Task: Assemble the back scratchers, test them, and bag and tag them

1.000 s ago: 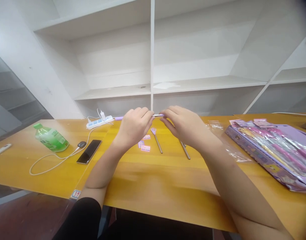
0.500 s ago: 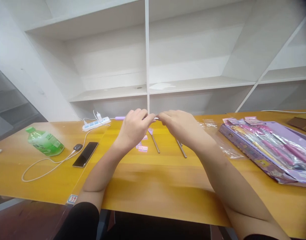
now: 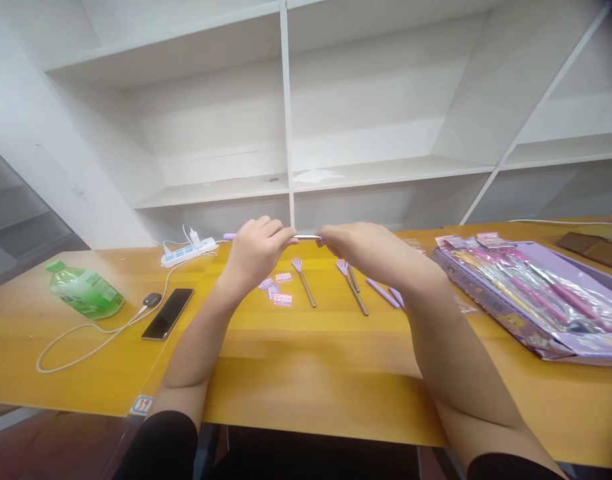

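A back scratcher (image 3: 307,237) is held level above the table, its thin metal rod showing between my two hands. My left hand (image 3: 256,252) is closed round its purple handle, the end of which sticks out on the left. Pinched by the fingers of my right hand (image 3: 359,245) is the other end, and the hand hides its tip. Below, a purple claw head on a metal rod (image 3: 305,283) lies on the table, with a similar claw piece (image 3: 353,288) farther right. Loose purple handles (image 3: 383,293) lie partly behind my right forearm. Small pink cards (image 3: 283,299) lie left of the pieces.
At the right stands a purple patterned box (image 3: 491,313) full of wrapped back scratchers. To the left are a green bottle (image 3: 89,291), a phone (image 3: 167,314), a white cable (image 3: 76,330) and a power strip (image 3: 189,252). White shelving (image 3: 288,120) rises behind the table.
My hands have drawn slightly apart, and more of the metal rod shows between them. The view has shifted a little, and the loose purple handles have come out from behind my right arm.
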Available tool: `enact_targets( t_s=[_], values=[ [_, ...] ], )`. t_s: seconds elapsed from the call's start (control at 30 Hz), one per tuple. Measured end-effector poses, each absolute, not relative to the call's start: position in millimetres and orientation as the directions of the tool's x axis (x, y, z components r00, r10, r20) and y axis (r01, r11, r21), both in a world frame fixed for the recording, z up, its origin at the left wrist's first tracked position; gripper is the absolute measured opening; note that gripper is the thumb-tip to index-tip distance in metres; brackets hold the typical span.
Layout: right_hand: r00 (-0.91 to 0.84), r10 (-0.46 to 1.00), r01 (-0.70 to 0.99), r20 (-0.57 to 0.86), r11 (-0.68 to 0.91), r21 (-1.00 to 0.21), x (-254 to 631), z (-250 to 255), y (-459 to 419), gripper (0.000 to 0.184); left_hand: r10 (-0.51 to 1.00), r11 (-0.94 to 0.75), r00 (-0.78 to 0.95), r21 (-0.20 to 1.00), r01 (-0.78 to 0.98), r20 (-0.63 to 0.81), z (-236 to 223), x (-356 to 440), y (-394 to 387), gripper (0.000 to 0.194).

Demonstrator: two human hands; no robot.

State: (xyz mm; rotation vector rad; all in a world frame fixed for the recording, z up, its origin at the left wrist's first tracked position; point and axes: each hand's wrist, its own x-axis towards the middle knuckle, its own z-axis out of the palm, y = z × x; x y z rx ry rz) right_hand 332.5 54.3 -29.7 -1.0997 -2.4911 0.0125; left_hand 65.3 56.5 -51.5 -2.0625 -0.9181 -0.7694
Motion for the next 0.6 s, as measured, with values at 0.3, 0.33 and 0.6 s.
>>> enact_targets(
  t_s=[0.3, 0.33, 0.6],
  values=[
    [-0.479, 0.706, 0.599, 0.521, 0.697, -0.394, 394.7, -23.0, 82.0, 0.036, 0.306, -0.439, 0.484, -0.330, 0.836, 0.819, -25.1, -1.4, 70.4, 0.038],
    [-0.453, 0.722, 0.591, 0.522, 0.682, -0.430, 403.4, -23.4, 85.6, 0.037, 0.296, -0.436, 0.475, -0.325, 0.839, 0.829, -22.4, -10.5, 71.9, 0.038],
    [-0.335, 0.812, 0.625, 0.479, 0.572, -0.532, 442.8, -20.9, 88.1, 0.046, 0.310, -0.427, 0.403, -0.252, 0.868, 0.861, -23.1, -58.5, 88.4, 0.031]
  ],
)
